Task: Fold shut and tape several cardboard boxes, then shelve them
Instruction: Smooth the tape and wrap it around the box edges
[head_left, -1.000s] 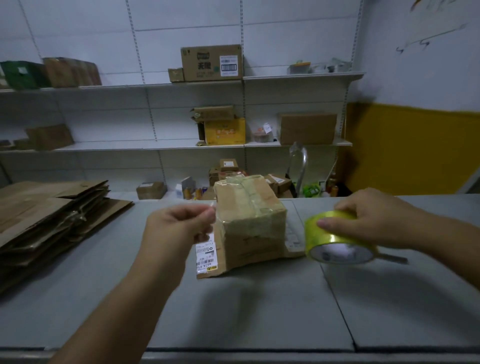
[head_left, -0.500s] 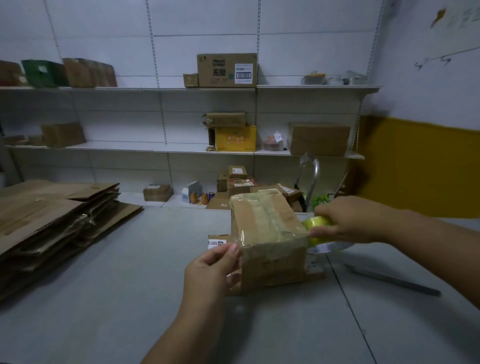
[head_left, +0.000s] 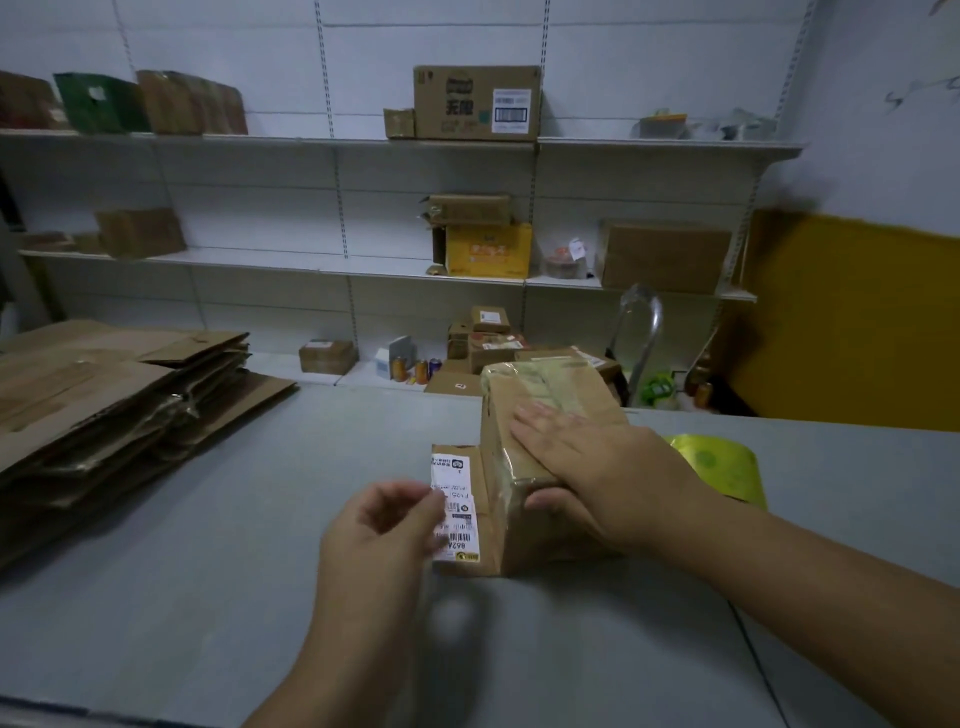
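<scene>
Tape roll (head_left: 719, 467) now down, right hand (head_left: 608, 467) flat atop box (head_left: 550, 387); left hand (head_left: 379, 525) curled beside, grip unclear.

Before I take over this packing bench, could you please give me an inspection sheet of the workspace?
Surface: grey table, flat.
Job's things: taped box at centre; shipping label on low cardboard at its left; yellow tape roll lying to its right.
Clutter: flattened cardboard stack, far left.
Grips: right hand pressed flat on the box top; left hand curled at the label, hold unclear.
Cables: nothing seen.
Surroundings: wall shelves holding boxes; yellow wall panel at right.
</scene>
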